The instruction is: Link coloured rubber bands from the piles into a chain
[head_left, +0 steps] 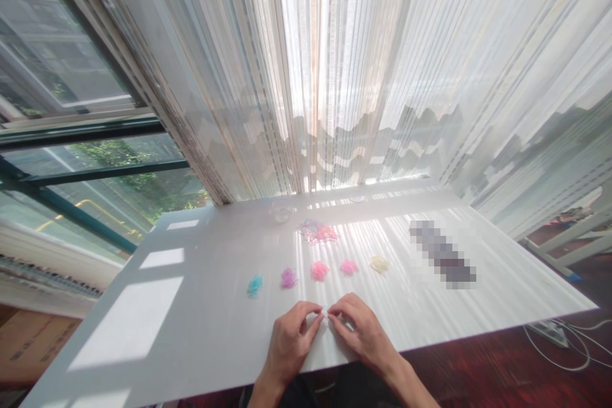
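Observation:
My left hand (pixel 295 333) and my right hand (pixel 357 326) meet near the front edge of the white table (pixel 210 331). Thumb and forefinger of each are pinched together, almost touching. Between the fingertips is something tiny and pale, too small to name. Just beyond them lies a row of small heaps of thin loops that look like elastic bands: a blue heap (pixel 255 285), a purple heap (pixel 288 278), a coral pink heap (pixel 319 270), a pink heap (pixel 349 266) and a pale yellow heap (pixel 379 263). Farther back is a larger mixed-colour heap (pixel 319 231).
A clear round container (pixel 281 211) stands at the back, with a clear lid-like disc (pixel 357 199) to its right. A blurred-out dark object (pixel 444 252) lies on the right. Striped curtains (pixel 315 76) hang behind the table; white cables (pixel 568 344) lie on the floor.

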Demonstrator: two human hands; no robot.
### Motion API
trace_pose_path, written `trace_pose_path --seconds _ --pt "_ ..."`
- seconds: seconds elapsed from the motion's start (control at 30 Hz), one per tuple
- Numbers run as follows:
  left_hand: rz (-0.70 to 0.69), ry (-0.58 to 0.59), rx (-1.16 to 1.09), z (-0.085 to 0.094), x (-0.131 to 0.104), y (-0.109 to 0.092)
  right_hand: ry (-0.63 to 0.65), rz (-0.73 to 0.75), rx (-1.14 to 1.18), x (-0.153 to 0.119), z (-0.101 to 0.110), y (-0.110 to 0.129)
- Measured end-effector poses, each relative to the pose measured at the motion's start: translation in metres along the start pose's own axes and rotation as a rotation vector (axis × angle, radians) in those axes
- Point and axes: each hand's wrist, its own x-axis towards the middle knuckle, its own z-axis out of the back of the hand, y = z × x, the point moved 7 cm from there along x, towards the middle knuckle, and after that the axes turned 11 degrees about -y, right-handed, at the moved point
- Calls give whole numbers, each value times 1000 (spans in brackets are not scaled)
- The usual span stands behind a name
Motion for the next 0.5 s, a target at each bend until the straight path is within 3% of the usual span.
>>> trace_pose_path --seconds 0.5 --pt "104 8 -82 -3 -3 11 -49 -12 25 -3 3 -2"
